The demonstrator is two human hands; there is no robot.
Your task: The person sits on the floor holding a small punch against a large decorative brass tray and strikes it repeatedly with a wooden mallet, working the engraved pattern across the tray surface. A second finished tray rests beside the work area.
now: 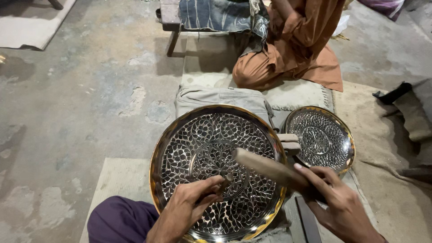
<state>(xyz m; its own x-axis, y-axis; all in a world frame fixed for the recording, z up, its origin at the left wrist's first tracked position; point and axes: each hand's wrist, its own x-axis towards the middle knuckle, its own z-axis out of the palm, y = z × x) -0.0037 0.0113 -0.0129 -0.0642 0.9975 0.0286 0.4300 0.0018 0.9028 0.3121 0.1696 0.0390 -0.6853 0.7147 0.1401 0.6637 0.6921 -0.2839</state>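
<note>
A large round metal tray (180, 135) with dark engraved floral patterning and a brass-coloured rim leans in front of me. My left hand (186, 209) grips a small metal punch (226, 178) whose tip rests near the tray's central medallion. My right hand (339, 202) holds a wooden mallet (265, 167), its head raised just above and to the right of the punch. My knee in purple cloth (119, 220) lies at the lower left.
A smaller engraved tray (320, 138) lies to the right on a mat. A grey folded cloth bag (220, 96) props the big tray. Another person in orange clothes (292, 49) sits behind, beside a low wooden bench (173, 20). Rough concrete floor on the left.
</note>
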